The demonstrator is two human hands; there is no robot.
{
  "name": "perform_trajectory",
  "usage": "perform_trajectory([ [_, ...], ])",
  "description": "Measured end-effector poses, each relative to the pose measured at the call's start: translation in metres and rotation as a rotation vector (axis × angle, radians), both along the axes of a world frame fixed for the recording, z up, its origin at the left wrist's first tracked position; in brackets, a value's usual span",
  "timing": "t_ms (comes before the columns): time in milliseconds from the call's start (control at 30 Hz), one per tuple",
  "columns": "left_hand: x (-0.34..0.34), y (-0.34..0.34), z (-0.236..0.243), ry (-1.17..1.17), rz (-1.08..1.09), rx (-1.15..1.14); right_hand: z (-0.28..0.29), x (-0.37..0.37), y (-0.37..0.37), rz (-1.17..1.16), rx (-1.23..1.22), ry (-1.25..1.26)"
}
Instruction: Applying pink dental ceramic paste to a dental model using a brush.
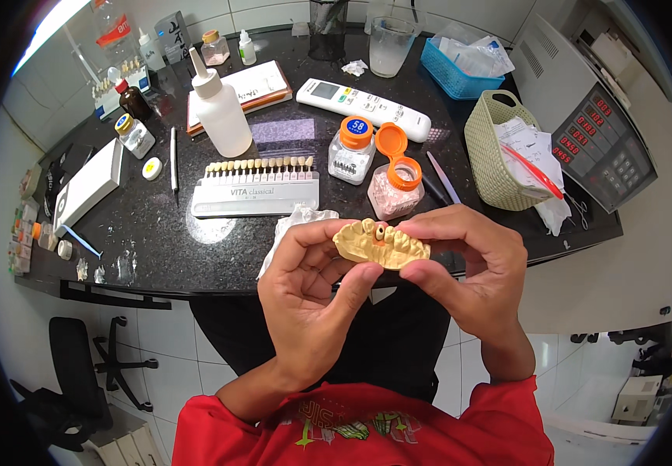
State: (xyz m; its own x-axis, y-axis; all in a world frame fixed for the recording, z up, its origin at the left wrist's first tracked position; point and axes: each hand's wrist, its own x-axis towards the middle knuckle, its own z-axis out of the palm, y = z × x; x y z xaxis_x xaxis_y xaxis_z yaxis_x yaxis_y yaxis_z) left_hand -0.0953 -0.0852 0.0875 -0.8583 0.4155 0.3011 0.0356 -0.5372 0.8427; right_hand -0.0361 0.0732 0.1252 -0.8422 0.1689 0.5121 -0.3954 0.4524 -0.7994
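Observation:
A yellowish dental cast (382, 247) with a row of teeth is held up just in front of the table's near edge. Midway along the row, a pinkish patch surrounds a small dark opening. My left hand (305, 291) pinches the cast's left end between thumb and fingers. On the opposite end, my right hand (468, 268) grips it the same way. Behind the cast stands an uncapped jar of pink powder (395, 190) with its orange lid flipped up. A crumpled white tissue (293, 229) lies beside my left fingers.
A tooth shade guide (256, 194), a white squeeze bottle (222, 116), an orange-capped jar (351, 151) and a white remote control (363, 109) stand or lie on the black table. At right are a beige basket (499, 182) and a machine with a red digital display (600, 144).

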Motion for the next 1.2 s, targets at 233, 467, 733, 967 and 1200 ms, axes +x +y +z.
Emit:
perform_trajectory([
  [233, 0.004, -0.004, 0.003, 0.118, 0.005, -0.019, 0.017, 0.001, 0.0, 0.013, -0.049, -0.162],
  [467, 0.006, -0.004, 0.004, 0.188, 0.014, -0.023, 0.028, 0.001, -0.002, 0.003, 0.031, -0.155],
  [733, 0.006, -0.005, 0.003, 0.245, 0.037, -0.083, 0.03, -0.001, -0.002, -0.01, 0.104, -0.167],
  [967, 0.005, -0.004, 0.004, 0.275, 0.056, -0.103, 0.031, -0.001, -0.005, -0.015, 0.048, -0.21],
  [1200, 0.002, -0.003, 0.007, 0.292, 0.072, -0.147, 0.027, -0.002, -0.002, -0.003, 0.03, -0.24],
])
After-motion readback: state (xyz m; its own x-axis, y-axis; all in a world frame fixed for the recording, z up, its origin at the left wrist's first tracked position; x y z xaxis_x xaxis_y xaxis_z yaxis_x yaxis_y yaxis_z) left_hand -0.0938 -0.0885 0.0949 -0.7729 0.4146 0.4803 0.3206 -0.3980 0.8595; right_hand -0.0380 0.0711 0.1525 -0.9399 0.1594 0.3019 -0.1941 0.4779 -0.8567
